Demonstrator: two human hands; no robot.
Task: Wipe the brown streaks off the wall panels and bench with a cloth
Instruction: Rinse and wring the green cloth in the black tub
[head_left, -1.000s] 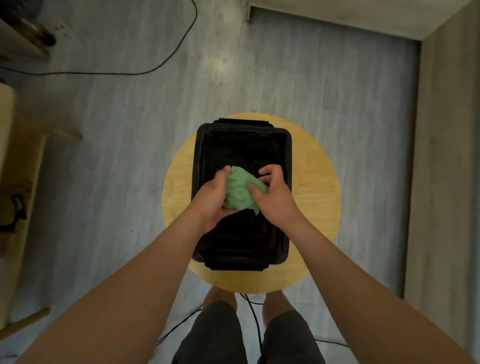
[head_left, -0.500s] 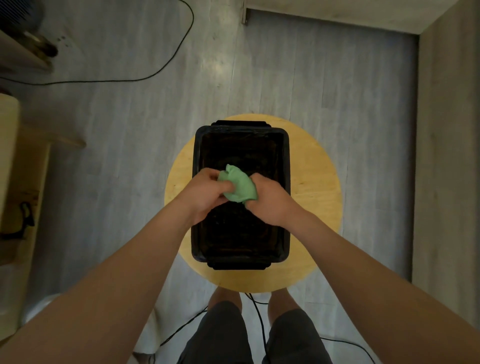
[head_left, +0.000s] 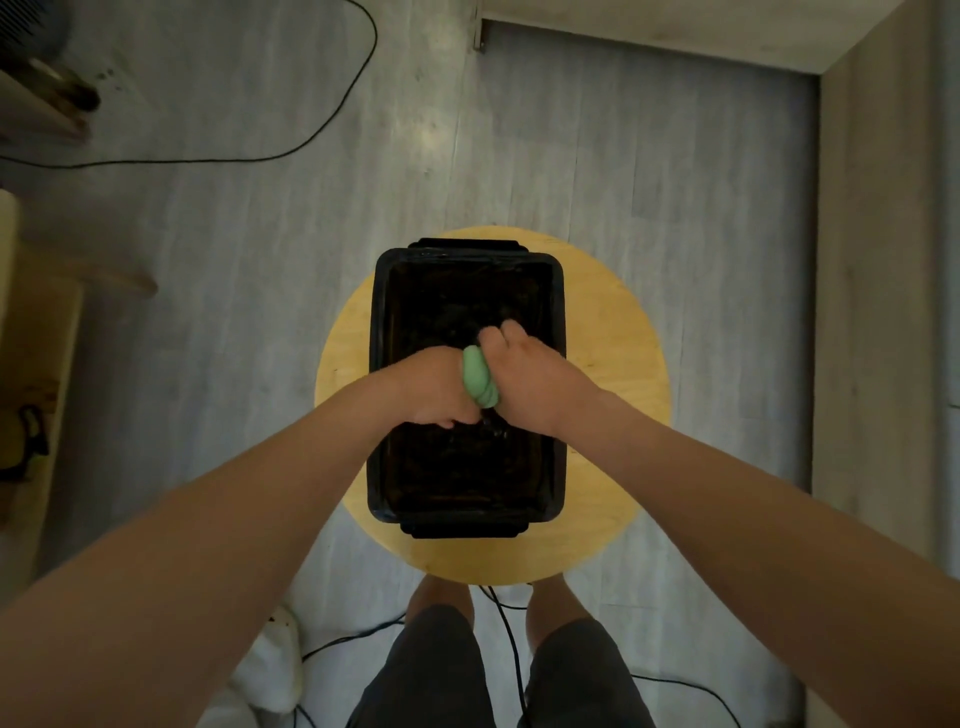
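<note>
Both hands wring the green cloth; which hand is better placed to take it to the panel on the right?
Probably right: the right hand grips the cloth and is nearer that panel.

Two hands are counted: one left hand (head_left: 434, 387) and one right hand (head_left: 524, 384). One green cloth (head_left: 479, 376), one black tub (head_left: 376, 467) and one round wooden stool (head_left: 613, 364) are seen. One black cable (head_left: 332, 124) is counted on the far floor, and at least two nearer cables (head_left: 506, 626).

Green cloth (head_left: 480, 378) soft; black tub (head_left: 382, 415) glossy plastic; stool (head_left: 613, 364) matt wood.
</note>
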